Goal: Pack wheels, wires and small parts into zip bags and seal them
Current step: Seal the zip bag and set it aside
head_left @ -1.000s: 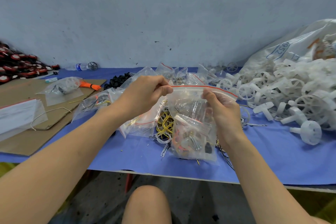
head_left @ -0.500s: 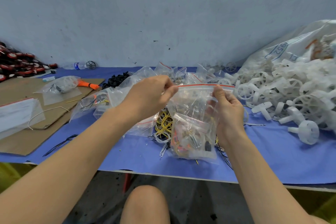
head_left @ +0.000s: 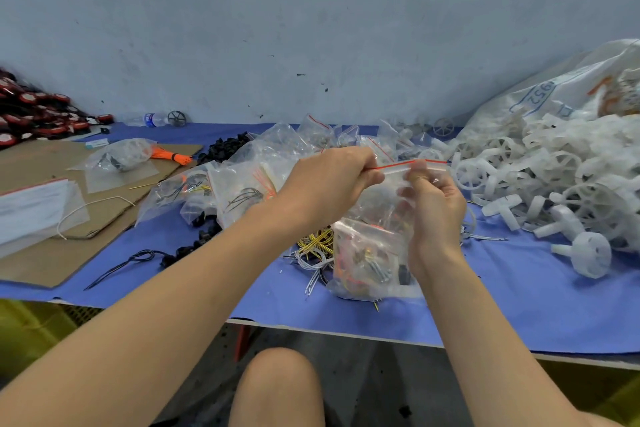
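Zip bag [head_left: 375, 253] contents partly blurred

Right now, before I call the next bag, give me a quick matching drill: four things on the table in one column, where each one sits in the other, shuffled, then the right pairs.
Things
1. zip bag
2. white plastic wheels
3. orange cable ties
4. water bottle

Places
A. on the cardboard sheet, left side
B. lying at the wall, far left of the blue cloth
C. held by its red-striped top edge between left hand and right hand
D. heaped on the right, spilling from a big sack

Pairs: 1-C, 2-D, 3-A, 4-B
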The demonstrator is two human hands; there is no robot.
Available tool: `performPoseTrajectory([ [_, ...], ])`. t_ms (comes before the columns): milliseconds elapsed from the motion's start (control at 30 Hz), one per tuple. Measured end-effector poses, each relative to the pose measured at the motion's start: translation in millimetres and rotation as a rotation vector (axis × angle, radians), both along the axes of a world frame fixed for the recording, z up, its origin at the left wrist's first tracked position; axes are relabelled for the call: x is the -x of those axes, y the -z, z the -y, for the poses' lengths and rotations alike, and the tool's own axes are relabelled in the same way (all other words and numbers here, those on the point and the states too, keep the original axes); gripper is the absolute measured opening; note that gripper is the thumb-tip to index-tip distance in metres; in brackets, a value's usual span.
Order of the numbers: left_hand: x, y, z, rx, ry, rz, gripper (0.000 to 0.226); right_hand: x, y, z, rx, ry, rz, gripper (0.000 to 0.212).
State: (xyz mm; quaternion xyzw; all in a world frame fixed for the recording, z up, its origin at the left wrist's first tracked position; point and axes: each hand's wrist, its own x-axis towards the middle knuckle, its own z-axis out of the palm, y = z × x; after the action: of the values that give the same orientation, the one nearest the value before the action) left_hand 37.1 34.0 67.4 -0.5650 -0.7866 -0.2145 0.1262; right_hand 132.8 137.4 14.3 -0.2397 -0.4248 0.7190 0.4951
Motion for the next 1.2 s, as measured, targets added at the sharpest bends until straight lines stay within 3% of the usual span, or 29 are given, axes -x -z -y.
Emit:
performPoseTrajectory([
  [200,18,10,29,-0.044,-0.056,-0.022,0.024,-1,0,-6,0.051,0.079,-0.024,0.026],
  [467,33,-3,55,-0.172,-0.113,0.036,0.038,4,-13,10,-0.045,0.073,0.001,0.027],
  [633,67,-34,79,-0.275,-0.091,0.294,0.027,31,-37,22,-0.153,-0.090,0.047,0.027],
  [833,154,-77,102,-0.451,-0.237,0.560,0.028,116,-71,45,-0.343,-0.319,0.202,0.030],
  [933,200,-109,115,-0.609,-0.334,0.477,0.029,159,-80,55,-0.455,-0.339,0.254,0.025],
  [1033,238,-123,130,-0.720,-0.468,0.331,0.030,181,-54,60,-0.555,-0.382,0.402,0.033],
  [1200,279,-68,152,-0.581,-0.754,0.031,0.041,189,15,61,-0.672,-0.482,0.604,0.038],
])
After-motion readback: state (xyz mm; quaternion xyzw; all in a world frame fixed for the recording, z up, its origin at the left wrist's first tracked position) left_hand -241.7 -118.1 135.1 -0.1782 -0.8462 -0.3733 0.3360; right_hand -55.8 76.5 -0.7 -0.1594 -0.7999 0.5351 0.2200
